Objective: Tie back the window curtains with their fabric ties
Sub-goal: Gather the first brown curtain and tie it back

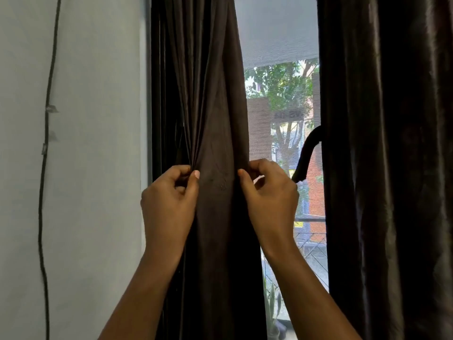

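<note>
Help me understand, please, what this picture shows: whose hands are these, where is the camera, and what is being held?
There is no machine here. A person works with two bare hands, and the single picture comes from a wide-angle camera worn on their head, facing a window. The left hand and the right hand each pinch folds of the left curtain, a dark brown one, bunching it between them. The right curtain hangs loose. A dark fabric tie curves out from its edge and ends beside the right hand; whether that hand holds it I cannot tell. Between the curtains the window shows trees and a brick building. On the wall at the left, a black cable runs down.
</note>
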